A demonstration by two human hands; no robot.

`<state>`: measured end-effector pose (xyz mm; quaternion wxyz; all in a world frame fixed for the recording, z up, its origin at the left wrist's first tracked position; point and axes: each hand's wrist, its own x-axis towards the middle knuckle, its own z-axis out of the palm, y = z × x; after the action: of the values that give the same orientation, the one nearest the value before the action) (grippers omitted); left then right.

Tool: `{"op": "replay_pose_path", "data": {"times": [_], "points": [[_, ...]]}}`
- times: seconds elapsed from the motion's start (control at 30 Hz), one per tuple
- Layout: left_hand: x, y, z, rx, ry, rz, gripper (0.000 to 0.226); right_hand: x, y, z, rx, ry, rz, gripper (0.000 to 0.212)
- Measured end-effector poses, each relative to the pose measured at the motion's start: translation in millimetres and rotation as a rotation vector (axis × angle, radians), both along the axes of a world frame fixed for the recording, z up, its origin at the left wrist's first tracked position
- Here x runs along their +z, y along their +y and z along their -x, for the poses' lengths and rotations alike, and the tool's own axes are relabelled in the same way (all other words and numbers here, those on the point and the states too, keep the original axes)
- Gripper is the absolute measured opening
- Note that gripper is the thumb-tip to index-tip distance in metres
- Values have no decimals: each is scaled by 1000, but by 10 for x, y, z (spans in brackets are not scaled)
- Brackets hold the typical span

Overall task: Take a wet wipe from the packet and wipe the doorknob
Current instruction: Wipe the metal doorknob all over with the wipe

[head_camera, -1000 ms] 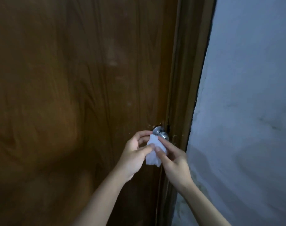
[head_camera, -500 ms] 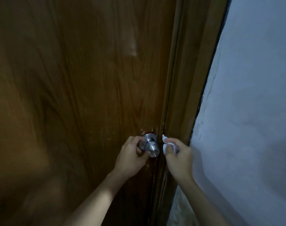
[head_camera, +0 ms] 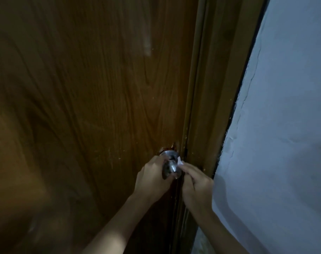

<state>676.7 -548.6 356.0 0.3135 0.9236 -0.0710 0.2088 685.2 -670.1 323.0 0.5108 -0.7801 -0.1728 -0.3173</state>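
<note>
A round silver doorknob [head_camera: 172,165] sticks out of the brown wooden door [head_camera: 93,99] near its right edge. My left hand [head_camera: 153,180] wraps around the knob from the left, fingers curled on it. My right hand [head_camera: 195,182] is closed on a crumpled white wet wipe [head_camera: 180,162]; only a small corner of the wipe shows above the fingers, pressed against the knob's right side. The packet is not in view.
The brown door frame [head_camera: 211,99] runs top to bottom just right of the knob. A pale blue-grey wall [head_camera: 284,125] fills the right side, with a rough cracked edge along the frame. The light is dim.
A second ago both hands held the wipe in front of the knob. My left hand has since gripped the bare knob, and my right hand has bunched the wipe and brought it against the knob's right side.
</note>
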Motion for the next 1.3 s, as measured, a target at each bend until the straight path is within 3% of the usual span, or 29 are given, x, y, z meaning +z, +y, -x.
{"op": "replay_pose_path", "data": {"times": [0.17, 0.37, 0.43, 0.53, 0.67, 0.83, 0.93, 1.1, 1.2, 1.3], "points": [[-49, 6, -30, -31, -37, -9, 39, 15, 51, -61, 186, 68, 165, 39], [-78, -7, -59, -35, -27, -50, 42, -71, 17, -40, 34, 93, 62, 35], [-57, 5, -54, -46, -23, -47, 42, -12, 31, -111, 57, 142, 102, 34], [-55, 13, -44, -48, -14, -37, 41, -4, 79, -78, 121, 56, 160, 38], [-80, 8, -58, -11, -9, -47, 47, -158, 21, -74, 27, 137, 30, 34], [-88, 27, -68, -42, -45, -82, 42, -131, 102, 2, 93, 35, 122, 41], [-102, 42, -82, -46, -54, -82, 45, -151, 96, -16, 49, 132, 64, 46], [-96, 54, -88, -77, -73, -85, 40, -173, 172, 47, 116, -8, 138, 48], [-112, 55, -95, -56, -56, -72, 44, -164, 161, -35, 32, 117, 40, 52], [-136, 60, -93, -53, -52, -55, 45, -164, 150, 19, 38, 97, 70, 51]]}}
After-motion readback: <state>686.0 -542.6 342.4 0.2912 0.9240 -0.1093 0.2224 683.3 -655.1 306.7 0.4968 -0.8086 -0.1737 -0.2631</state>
